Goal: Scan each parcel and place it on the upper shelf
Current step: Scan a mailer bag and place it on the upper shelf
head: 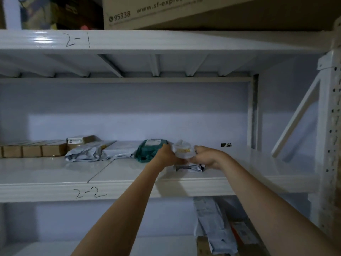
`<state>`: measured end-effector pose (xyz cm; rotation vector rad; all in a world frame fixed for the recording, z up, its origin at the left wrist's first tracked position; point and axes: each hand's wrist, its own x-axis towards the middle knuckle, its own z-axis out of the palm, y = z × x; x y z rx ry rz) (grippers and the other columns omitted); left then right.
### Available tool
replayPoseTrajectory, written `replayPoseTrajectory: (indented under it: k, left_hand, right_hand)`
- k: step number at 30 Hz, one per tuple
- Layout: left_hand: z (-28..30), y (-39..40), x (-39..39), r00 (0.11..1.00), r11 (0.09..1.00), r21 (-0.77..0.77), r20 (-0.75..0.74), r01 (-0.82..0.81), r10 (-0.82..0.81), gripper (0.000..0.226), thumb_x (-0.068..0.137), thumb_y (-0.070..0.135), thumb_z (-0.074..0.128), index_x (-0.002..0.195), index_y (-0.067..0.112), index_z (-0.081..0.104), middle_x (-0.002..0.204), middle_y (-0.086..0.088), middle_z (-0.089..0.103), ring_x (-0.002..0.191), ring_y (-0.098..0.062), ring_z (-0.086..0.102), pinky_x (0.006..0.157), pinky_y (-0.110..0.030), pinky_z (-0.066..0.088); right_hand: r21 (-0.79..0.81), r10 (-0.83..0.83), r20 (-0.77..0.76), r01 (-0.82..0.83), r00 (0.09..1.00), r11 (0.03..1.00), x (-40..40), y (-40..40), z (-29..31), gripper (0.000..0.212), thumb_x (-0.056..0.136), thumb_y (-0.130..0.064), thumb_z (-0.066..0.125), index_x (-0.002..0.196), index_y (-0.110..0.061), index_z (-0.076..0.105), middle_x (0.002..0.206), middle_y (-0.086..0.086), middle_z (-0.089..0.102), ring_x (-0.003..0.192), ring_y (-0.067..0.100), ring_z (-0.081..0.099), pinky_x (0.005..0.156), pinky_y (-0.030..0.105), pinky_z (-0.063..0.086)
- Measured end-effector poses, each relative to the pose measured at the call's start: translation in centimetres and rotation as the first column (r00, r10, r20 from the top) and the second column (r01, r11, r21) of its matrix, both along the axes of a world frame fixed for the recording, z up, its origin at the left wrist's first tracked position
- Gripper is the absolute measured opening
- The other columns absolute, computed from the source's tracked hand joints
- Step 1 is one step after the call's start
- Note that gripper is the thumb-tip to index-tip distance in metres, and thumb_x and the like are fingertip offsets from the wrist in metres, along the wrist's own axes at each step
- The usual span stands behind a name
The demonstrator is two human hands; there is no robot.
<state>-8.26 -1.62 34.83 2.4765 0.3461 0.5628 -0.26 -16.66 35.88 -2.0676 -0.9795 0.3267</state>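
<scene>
The left hand (168, 156) and right hand (204, 156) meet on one white parcel (183, 151) on the shelf marked 2-2 (129, 183). Each hand curls round one end of it, left end and right end. The fingertips lie behind the parcel and are not visible. The parcel's lower front edge is hidden where the two hands come together, so its full outline cannot be made out. The picture is soft here. A yellow patch shows on the face turned toward the camera; its print is unreadable. As far as it shows, the long axis runs left to right, from one hand to the other.

Directly below the grip a crumpled grey bag (188, 168) lies on the shelf; whether the parcel rests on it cannot be told. Just left of the left hand, touching it, sits a green parcel (147, 151) with a label on top. Farther left lie grey mailers (86, 153), then a row of brown boxes (33, 150), cut off by the left frame edge.
</scene>
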Motion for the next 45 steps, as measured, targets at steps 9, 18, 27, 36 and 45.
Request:
replayPoseTrajectory:
  k: [9,18,27,36,45]
  left_hand:
    - [1.3,4.9,2.0,0.939,0.881,0.375,-0.070,-0.287,0.336,0.110,0.065,0.065,0.076,0.147,0.013,0.025,0.147,-0.019,0.028,0.138,-0.041,0.022,0.111,-0.055,0.024]
    - [0.9,7.7,5.8,0.884,0.857,0.376,-0.166,-0.353,0.437,0.095,0.079,0.059,0.066,0.149,0.011,0.025,0.153,-0.019,0.029,0.143,-0.040,0.021,0.115,-0.060,0.016]
    - [-0.4,8.9,7.9,0.843,0.803,0.371,-0.086,-0.467,0.531,0.085,0.077,0.064,0.063,0.141,0.012,0.041,0.147,-0.020,0.037,0.139,-0.039,0.030,0.115,-0.059,0.016]
    - [0.2,5.5,5.3,0.894,0.835,0.322,0.115,-0.446,0.432,0.053,0.088,0.050,0.057,0.126,0.013,0.052,0.129,-0.017,0.051,0.123,-0.039,0.047,0.105,-0.051,0.035]
    - [-2.9,-2.0,0.2,0.905,0.963,-0.070,0.330,-0.261,0.269,0.030,0.095,0.029,0.053,0.116,0.012,0.065,0.108,-0.012,0.071,0.103,-0.029,0.065,0.074,-0.025,0.041]
  right_hand:
    - [-0.119,-0.017,0.094,0.028,0.995,0.993,3.5,5.8,0.3,0.035,0.093,-0.018,0.069,0.126,-0.022,0.057,0.111,-0.002,0.060,0.091,0.013,0.058,0.062,0.021,0.047]
    - [-0.297,-0.031,0.272,0.114,0.962,0.948,6.1,10.3,0.7,0.055,0.098,-0.025,0.059,0.147,-0.011,0.041,0.141,0.011,0.051,0.124,0.028,0.052,0.106,0.034,0.045]
    - [-0.310,-0.085,0.403,0.223,0.911,0.924,8.3,12.7,-0.5,0.058,0.097,-0.037,0.054,0.149,-0.017,0.040,0.141,0.013,0.052,0.122,0.029,0.054,0.107,0.035,0.045]
    - [-0.102,-0.294,0.371,0.353,0.881,0.930,5.2,11.0,-0.3,0.050,0.092,-0.029,0.060,0.136,-0.008,0.047,0.133,0.017,0.057,0.115,0.032,0.059,0.085,0.033,0.049]
    - [0.127,-0.224,0.331,0.192,0.916,0.973,-0.5,1.8,-1.4,0.062,0.094,-0.038,0.061,0.144,-0.008,0.040,0.144,0.015,0.052,0.128,0.033,0.051,0.085,0.030,0.040]
